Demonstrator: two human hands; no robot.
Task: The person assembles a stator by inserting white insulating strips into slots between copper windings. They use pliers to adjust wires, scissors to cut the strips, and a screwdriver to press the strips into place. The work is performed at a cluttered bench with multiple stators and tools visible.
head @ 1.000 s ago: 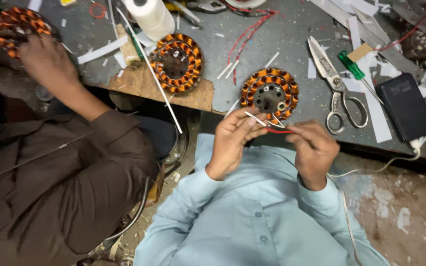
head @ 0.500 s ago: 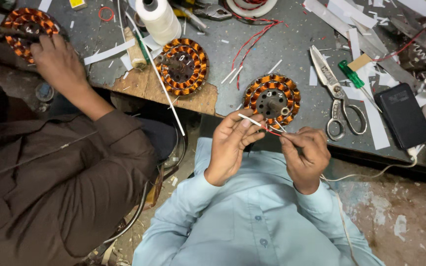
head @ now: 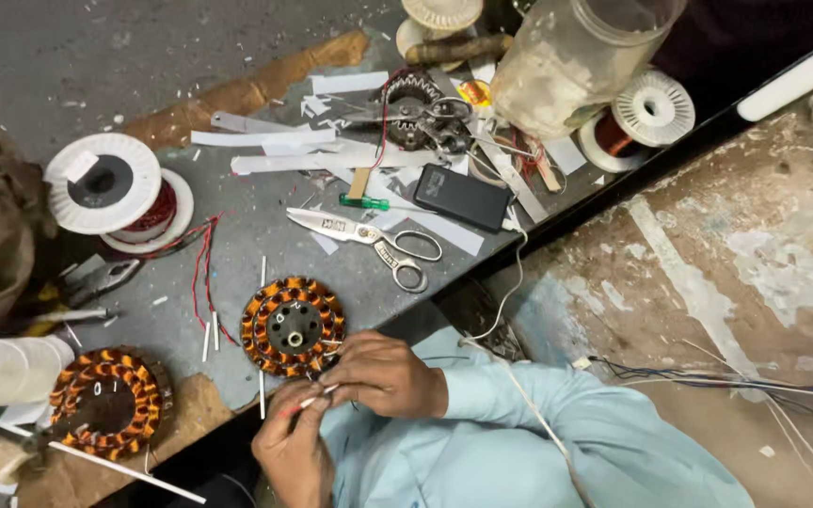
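Wire [head: 295,407], thin, light and bendy, pinched between left hand [head: 295,450] and right hand [head: 383,376] beside heavy, stiff motor winding [head: 293,325]; best gripped near its end

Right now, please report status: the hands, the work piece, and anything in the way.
Left hand and right hand pinching thin leads by the wound stator. Stator flat on the table. Scissors lie apart, nothing blocking.

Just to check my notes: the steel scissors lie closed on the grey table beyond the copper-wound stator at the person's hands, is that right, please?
Not quite: the head view shows the steel scissors lying open, blades apart, on the grey table, beyond the copper-wound stator at the person's hands.
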